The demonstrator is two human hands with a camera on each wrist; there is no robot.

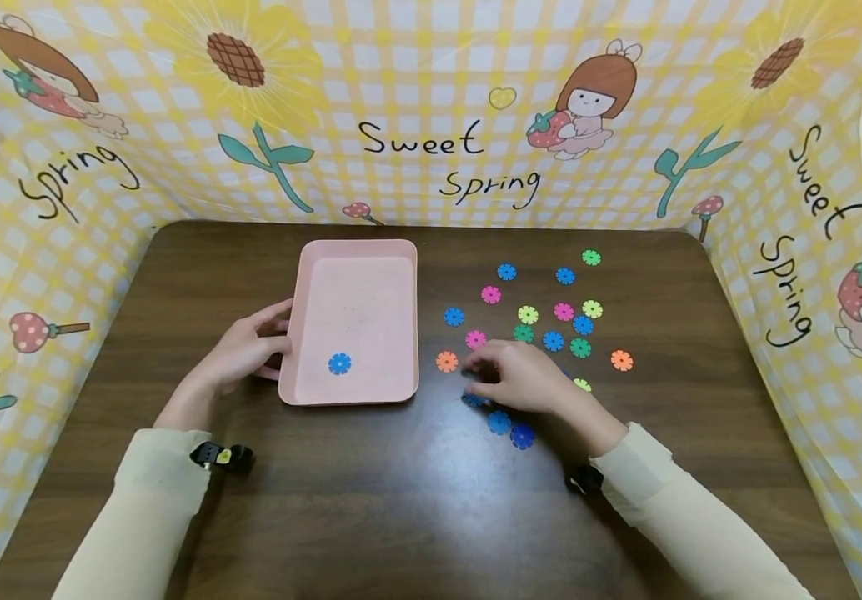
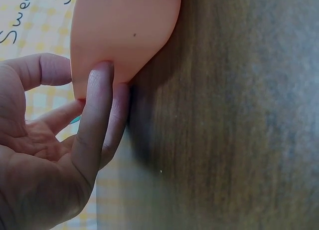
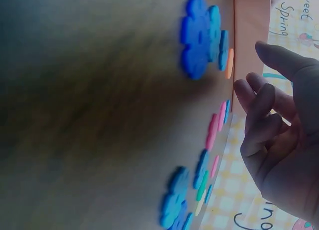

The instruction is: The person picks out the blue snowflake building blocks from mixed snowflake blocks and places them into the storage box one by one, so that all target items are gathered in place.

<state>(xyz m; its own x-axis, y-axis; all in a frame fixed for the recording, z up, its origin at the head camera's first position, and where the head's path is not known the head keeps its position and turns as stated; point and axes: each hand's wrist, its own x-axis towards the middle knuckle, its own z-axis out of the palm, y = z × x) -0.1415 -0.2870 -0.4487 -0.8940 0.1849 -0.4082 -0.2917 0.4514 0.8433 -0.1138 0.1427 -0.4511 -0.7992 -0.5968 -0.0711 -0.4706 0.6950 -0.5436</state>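
Note:
A pink tray lies on the table with one blue flower-shaped disc inside it. At its left side, my left hand holds the tray's edge, fingers against the outer wall and one digit at the rim. My right hand hovers over the scattered discs, thumb and fingers apart, with nothing visible between them. Just under its thumb, a blue disc is partly hidden. Close to those fingertips lie an orange disc and a pink disc.
Several more flower-shaped discs in blue, green, yellow, pink and orange lie right of the tray, among them a far green disc and a dark blue disc. A checked cloth surrounds the brown wooden table.

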